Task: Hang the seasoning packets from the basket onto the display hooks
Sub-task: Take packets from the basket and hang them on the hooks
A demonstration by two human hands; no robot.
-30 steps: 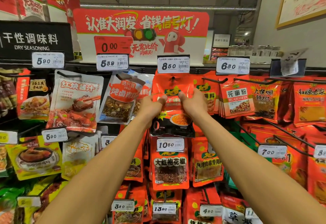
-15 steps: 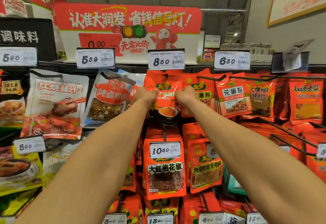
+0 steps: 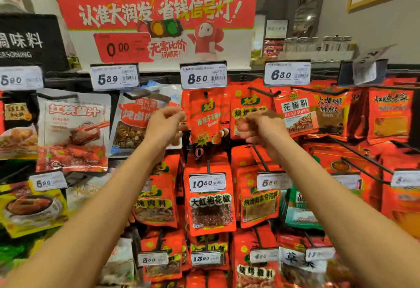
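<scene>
Red seasoning packet (image 3: 208, 117) hangs on the display hook (image 3: 205, 93) under the 8.50 price tag (image 3: 203, 76), hook tip showing thru the hole at top. Left hand (image 3: 164, 126) sits at the packet's left edge, fingers curled, maybe pinching that edge but blur hides the contact, so can't tell. Right hand (image 3: 256, 126) is just beside the right edge, fingers loosely curled w/ nothing in them, apart from the packet. Step looks like let-go and settle: check the hole sits fully back on the hook, face fwd, flush w/ the ones behind, then draw both hands straight back w/o snagging neighbouring packets. Basket not in view.
</scene>
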